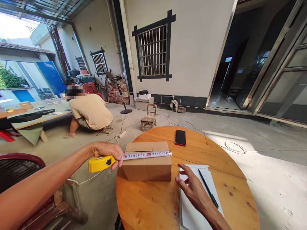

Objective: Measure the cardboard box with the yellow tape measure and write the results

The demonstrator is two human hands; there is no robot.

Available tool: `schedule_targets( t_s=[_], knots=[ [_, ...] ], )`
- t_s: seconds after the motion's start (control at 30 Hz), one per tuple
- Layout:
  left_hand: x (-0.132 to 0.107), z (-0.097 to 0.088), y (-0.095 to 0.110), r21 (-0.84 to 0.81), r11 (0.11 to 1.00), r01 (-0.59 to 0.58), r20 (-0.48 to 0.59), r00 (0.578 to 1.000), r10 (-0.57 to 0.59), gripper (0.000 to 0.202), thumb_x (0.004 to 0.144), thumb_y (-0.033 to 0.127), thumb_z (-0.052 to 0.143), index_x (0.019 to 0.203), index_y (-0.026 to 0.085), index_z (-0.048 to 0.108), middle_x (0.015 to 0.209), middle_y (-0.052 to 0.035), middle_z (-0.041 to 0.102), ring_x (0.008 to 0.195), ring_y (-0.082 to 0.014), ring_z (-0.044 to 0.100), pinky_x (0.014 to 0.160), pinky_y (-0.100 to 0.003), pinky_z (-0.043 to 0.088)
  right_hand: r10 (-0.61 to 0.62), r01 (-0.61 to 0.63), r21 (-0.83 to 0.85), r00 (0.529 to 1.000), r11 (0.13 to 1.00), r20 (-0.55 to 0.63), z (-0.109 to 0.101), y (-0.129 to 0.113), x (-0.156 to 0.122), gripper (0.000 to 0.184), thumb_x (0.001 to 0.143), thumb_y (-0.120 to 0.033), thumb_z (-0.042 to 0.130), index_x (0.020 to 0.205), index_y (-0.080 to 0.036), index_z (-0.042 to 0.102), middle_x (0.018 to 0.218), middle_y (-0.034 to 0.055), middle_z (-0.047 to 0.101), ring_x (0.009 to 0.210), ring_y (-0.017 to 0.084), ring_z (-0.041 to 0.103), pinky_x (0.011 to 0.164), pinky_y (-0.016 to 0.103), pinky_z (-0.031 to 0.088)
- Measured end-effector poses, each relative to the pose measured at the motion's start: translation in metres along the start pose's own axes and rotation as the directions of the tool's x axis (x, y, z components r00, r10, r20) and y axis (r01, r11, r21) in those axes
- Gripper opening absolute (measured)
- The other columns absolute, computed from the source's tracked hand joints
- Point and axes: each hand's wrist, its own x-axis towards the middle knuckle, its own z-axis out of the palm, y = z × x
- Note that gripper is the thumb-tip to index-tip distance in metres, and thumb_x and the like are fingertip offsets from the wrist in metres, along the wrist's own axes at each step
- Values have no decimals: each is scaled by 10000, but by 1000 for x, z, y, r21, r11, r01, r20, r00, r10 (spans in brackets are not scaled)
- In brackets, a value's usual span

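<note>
My left hand [106, 153] grips a yellow tape measure [99, 163] beside the left end of a brown cardboard box [147, 167]. Its white blade [146, 155] runs across the box top and hooks at the right edge. The box rests on a round wooden table [155, 204]. My right hand [192, 188] lies with fingers spread on a white sheet of paper [194, 214], just right of the box. A black pen [208, 188] lies on the paper beside that hand.
A black phone with a red edge [180, 137] lies at the table's far side. A person in a tan shirt [90, 110] crouches at left by a low bench. A small wooden stool [149, 118], floor cables [236, 147] and a dark red chair [21, 166] stand around.
</note>
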Motion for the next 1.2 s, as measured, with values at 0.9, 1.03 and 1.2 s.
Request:
schedule_targets(
  t_s=[0.9, 1.03, 1.2],
  knots=[
    [10, -23, 1, 92, 995, 28, 55, 998, -33, 226, 729, 339, 580, 657, 167, 708, 595, -72, 690, 458, -155, 505, 424, -234, 342, 69, -64, 264, 998, 962, -13, 35, -42, 35, 560, 841, -525, 425, 1293, -194, 445, 1292, 83, 545, 1194, 258, 484, 983, 397, 387],
    [7, -20, -2, 69, 998, -10, 16, 1000, 9, 238, 723, 351, 601, 651, 156, 716, 639, -83, 699, 505, -158, 522, 461, -237, 361, 77, -76, 267, 997, 961, 7, 34, -46, 33, 557, 844, -526, 420, 1289, -192, 440, 1311, 93, 525, 1201, 263, 472, 986, 402, 383],
    [-7, -2, -12, 53, 994, -98, -110, 989, 103, 306, 734, 409, 600, 675, 137, 729, 655, -67, 684, 516, -126, 492, 478, -218, 337, 43, -40, 309, 999, 950, -4, 31, -45, 25, 542, 836, -505, 446, 1284, -200, 451, 1295, 90, 541, 1119, 263, 539, 923, 382, 442]
  ],
)
